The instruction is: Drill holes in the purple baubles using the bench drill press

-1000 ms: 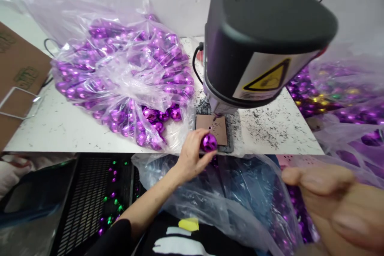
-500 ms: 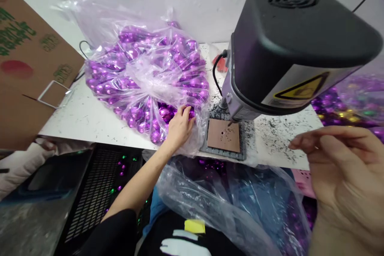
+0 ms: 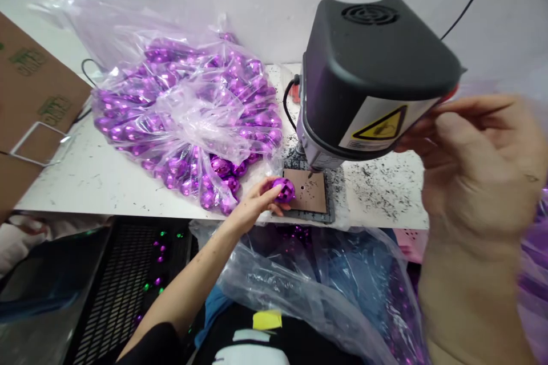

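One purple ball sits clamped in the fingers of the left hand, the nearer hand, left of the drill bit; the right hand (finger gap unclear) is beside the black housing.

Left hand low at center, fingers curled in a grip, left forearm slanting up from lower left. Right hand raised, close to camera, fingers bent, right wrist below, near upright.
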Available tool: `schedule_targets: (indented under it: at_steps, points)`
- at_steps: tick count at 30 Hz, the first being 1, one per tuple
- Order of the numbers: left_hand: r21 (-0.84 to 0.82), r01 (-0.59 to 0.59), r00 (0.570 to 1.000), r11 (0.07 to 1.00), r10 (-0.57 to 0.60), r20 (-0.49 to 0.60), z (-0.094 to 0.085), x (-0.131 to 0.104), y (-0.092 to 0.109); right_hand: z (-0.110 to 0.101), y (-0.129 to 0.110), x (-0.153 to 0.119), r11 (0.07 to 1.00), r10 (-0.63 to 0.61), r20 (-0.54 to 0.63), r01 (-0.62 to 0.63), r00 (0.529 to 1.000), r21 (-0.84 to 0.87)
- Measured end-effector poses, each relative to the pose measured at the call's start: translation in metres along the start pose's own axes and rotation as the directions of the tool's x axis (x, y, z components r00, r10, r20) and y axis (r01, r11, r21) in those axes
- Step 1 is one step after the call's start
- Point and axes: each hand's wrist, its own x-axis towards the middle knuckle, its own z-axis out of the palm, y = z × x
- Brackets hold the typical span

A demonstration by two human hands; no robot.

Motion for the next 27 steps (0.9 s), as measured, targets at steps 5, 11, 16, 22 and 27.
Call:
schedule_targets:
  at_steps: [5, 11, 16, 22, 27]
  points:
    - [0.262, -0.029, 0.985, 0.965, 0.073, -0.158, 0.019, 0.036, -0.018, 0.005, 0.006, 0.001, 1.000, -0.007, -0.023, 0.008, 1.000, 0.030]
    - [0.769, -0.233, 0.914, 0.595, 0.404, -0.036, 0.028, 0.040, -0.021, -0.009, 0.007, -0.004, 1.000, 0.008, -0.076, -0.010, 0.997, -0.025]
    - [0.862, -0.350, 0.819, 0.367, 0.567, 0.091, 0.041, 0.041, -0.033, -0.012, 0.011, -0.006, 1.000, 0.004, -0.069, -0.006, 0.998, -0.020]
    - [0.831, -0.371, 0.780, 0.414, 0.625, 0.037, 0.049, 0.053, -0.052, -0.007, 0.011, 0.003, 0.988, -0.116, -0.045, 0.111, 0.992, -0.105]
    - [0.844, -0.386, 0.780, 0.372, 0.621, 0.083, 0.048, 0.055, -0.056, 0.007, 0.007, 0.027, 0.854, -0.251, 0.155, 0.294, 0.955, -0.429]
